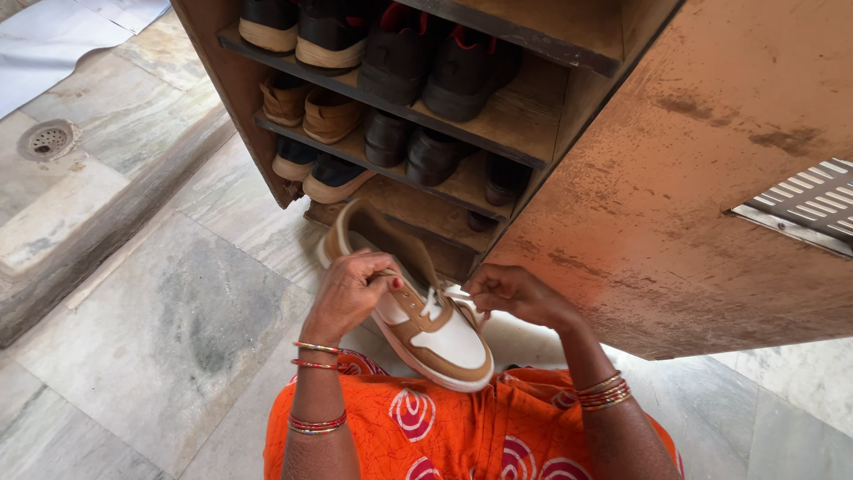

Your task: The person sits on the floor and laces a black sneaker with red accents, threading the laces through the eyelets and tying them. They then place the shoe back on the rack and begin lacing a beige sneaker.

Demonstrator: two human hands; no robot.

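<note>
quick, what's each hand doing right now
Left hand: fingers closed on a white lace of the tan-and-white sneaker.
Right hand: fingers closed on its other lace.

The tan-and-white sneaker [426, 329] looks like smooth, faintly glossy leather with white cloth laces [435, 304]. The wooden shoe rack [524, 133] has dusty, matt shelves, and its side panel [702, 178] is rough, stained brown board with a ribbed metal vent [804, 206]. The floor [160, 329] is veined, dull-polished stone. Orange printed cloth [462, 427] drapes softly; shiny metal bangles [604, 393] glint.
</note>
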